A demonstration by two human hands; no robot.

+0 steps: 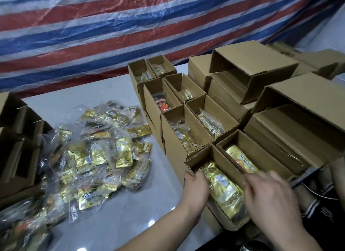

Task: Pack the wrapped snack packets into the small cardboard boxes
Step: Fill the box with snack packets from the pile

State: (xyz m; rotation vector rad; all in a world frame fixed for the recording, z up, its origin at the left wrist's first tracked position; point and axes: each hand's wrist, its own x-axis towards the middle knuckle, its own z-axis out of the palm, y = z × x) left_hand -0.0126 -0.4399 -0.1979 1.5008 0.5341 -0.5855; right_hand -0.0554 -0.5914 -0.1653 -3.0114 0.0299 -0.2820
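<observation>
While the left hand (pixel 196 187) curls its fingers (pixel 200 176) over the near box (pixel 222 219) wall, touching the gold packet (pixel 222 187) lying inside, the right hand (pixel 268 192) rests with relaxed fingers on that box's other wall. More open boxes (pixel 186 120) holding packets stand just behind, and a packet heap (pixel 89 157) lies on the grey surface (pixel 115 219) to the left.

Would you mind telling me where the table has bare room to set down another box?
Bare table lies between the packet pile and the striped tarp, and near the left forearm. The open boxes crowd the right side, where both hands work.
</observation>
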